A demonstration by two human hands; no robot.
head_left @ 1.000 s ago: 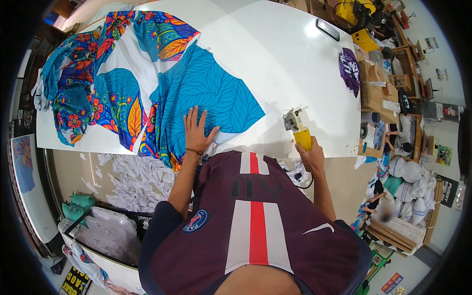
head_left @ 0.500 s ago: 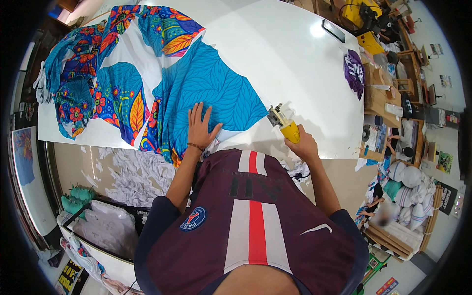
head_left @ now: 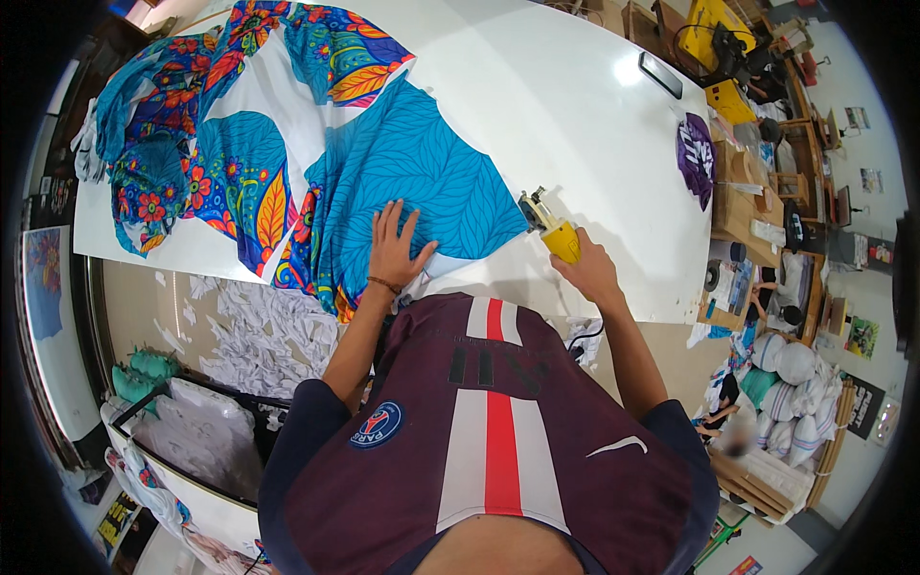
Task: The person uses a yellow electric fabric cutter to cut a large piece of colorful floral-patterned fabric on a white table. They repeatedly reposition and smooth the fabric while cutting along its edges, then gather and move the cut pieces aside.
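Fabric (head_left: 431,182) lies beneath the left hand (head_left: 393,247), spread flat, apparently steadying it; rightward, the right hand (head_left: 588,271) grips a yellow cutter (head_left: 559,240), seemingly for control, head beside the fabric's corner; white table (head_left: 594,125) underlies both.

Yellow cutter (head_left: 560,242) partly hidden by right fingers (head_left: 589,256).

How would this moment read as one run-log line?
left hand: spread on cloth | right hand: holding yellow cutter | cutter: beside cloth's right corner | phone: on table
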